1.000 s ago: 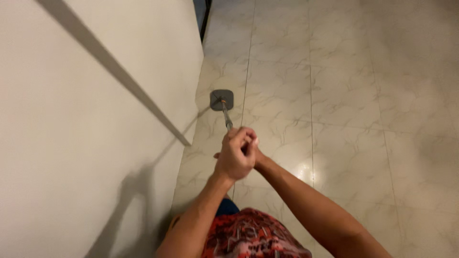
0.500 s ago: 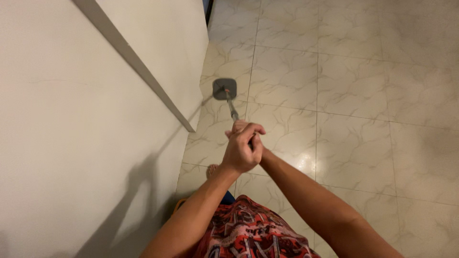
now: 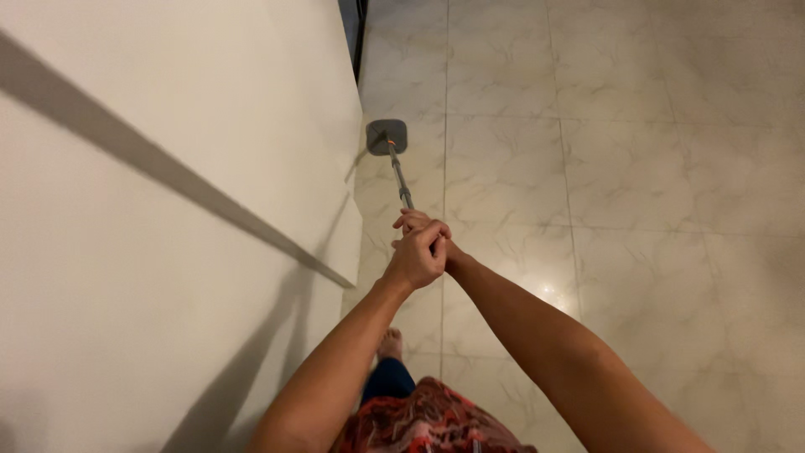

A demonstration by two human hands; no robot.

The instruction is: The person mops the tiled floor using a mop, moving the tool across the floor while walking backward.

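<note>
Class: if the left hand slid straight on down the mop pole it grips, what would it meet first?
Probably the grey mop head on the floor; the pole ahead of the left hand looks bare.

No packages, labels, signs or screens visible anywhere in view.

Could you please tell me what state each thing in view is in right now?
Left hand: closed around the mop handle.
Right hand: mostly hidden behind the left, also on the handle.
Mop handle: slanted down to the head.
Mop head: flat on the floor, beside the wall.
Tiled floor: glossy, reflecting light.
Wall: shadowed diagonally.
</note>
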